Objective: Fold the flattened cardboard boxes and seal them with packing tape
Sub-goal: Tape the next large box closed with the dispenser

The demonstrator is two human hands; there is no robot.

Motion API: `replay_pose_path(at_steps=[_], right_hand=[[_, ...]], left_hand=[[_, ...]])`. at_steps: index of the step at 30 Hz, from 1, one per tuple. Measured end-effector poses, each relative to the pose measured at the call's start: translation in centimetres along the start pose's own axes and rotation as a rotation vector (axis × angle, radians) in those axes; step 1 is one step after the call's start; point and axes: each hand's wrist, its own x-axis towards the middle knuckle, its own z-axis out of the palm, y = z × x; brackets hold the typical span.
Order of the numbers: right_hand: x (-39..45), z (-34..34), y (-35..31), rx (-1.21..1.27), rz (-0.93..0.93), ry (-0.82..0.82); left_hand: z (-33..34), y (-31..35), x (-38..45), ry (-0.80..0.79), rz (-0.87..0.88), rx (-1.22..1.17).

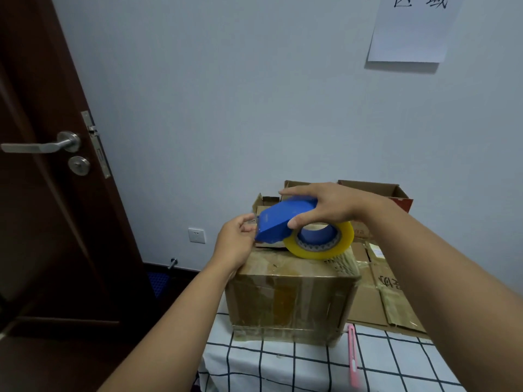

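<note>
A blue plastic tape dispenser (283, 220) loaded with a roll of clear yellowish packing tape (321, 241) is held in the air just above the top of a folded brown cardboard box (291, 295), which stands on a worktop covered with a white cloth checked in dark lines (283, 366). The right hand (325, 206) comes in from the right and grips the dispenser from above, fingers stretched over its curved blue back and thumb curled against its near side beside the roll. The left hand (236, 240) sits at the dispenser's left tip, its thumb and fingertips pinched together at the cutter end; whether they have the loose tape end between them cannot be told. The dispenser's long axis runs left to right and tilts slightly, with the cutter end pointing left toward the left hand and the roll at the right, lower edge close to the box top. The box top and front carry old shiny tape strips. Behind it stand 2 open brown cardboard boxes (376, 190) against the pale wall, and flattened cardboard sheets (379, 295) lie to its right. A pink utility knife (353, 360) lies on the cloth just beside the box's right front corner. A dark wooden door (51, 193) with a metal lever handle (42, 145) stands at left.
</note>
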Motion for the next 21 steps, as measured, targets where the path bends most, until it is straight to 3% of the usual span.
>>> replay_pose_path(at_steps=[6, 13, 21], right_hand=[[-0.7, -0.6, 0.6, 0.053, -0.006, -0.036], [1.1, -1.1, -1.8, -0.221, 0.12, -0.127], [1.9, 0.2, -1.9, -0.271, -0.012, -0.131]], left_hand=[[-0.1, 0.1, 0.2, -0.063, 0.045, 0.036], [0.0, -0.2, 0.3, -0.132, -0.022, -0.056], [-0.1, -0.7, 1.1, -0.016, -0.106, -0.064]])
